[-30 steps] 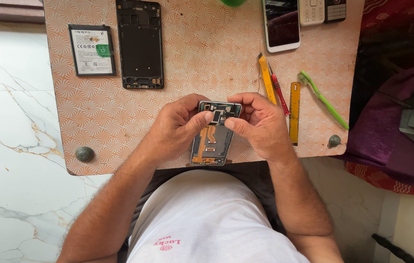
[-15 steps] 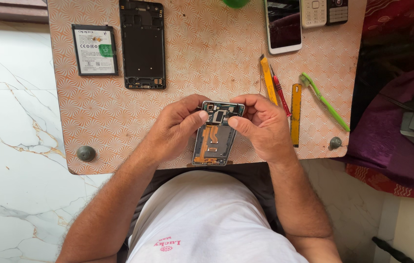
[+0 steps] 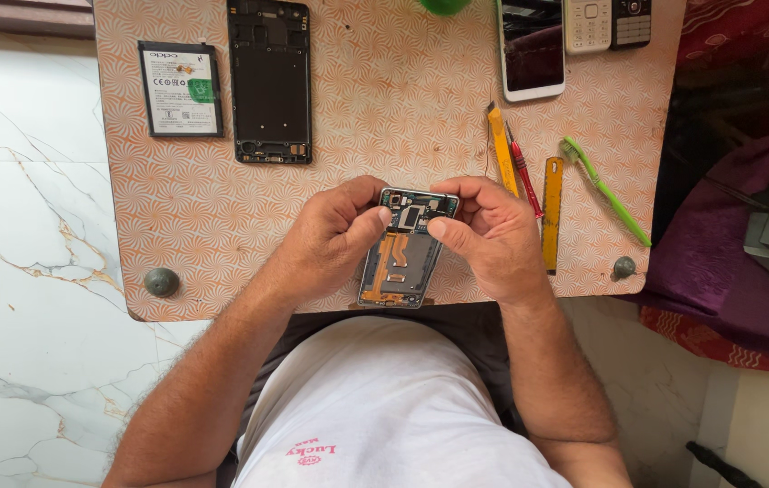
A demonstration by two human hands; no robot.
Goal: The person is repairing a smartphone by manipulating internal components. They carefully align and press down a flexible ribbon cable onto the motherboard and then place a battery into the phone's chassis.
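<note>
An opened phone body (image 3: 404, 253) with its circuit board and orange flex cable showing lies at the near edge of a small patterned table (image 3: 384, 99). My left hand (image 3: 334, 233) grips its upper left side, thumb resting on the board's top. My right hand (image 3: 485, 233) holds the upper right side, thumb and fingers pinched at the top corner of the board. Whether a small part sits between the fingertips is hidden.
A black phone frame (image 3: 270, 81) and a flat battery (image 3: 181, 89) lie at the far left. A white smartphone (image 3: 531, 47) and two keypad phones (image 3: 607, 23) sit at the far right. Yellow pry tools (image 3: 551, 212), a red screwdriver (image 3: 523, 172) and a green brush (image 3: 605, 190) lie beside my right hand.
Both hands stay on the opened phone; the fingers have shifted only slightly at its top edge.
</note>
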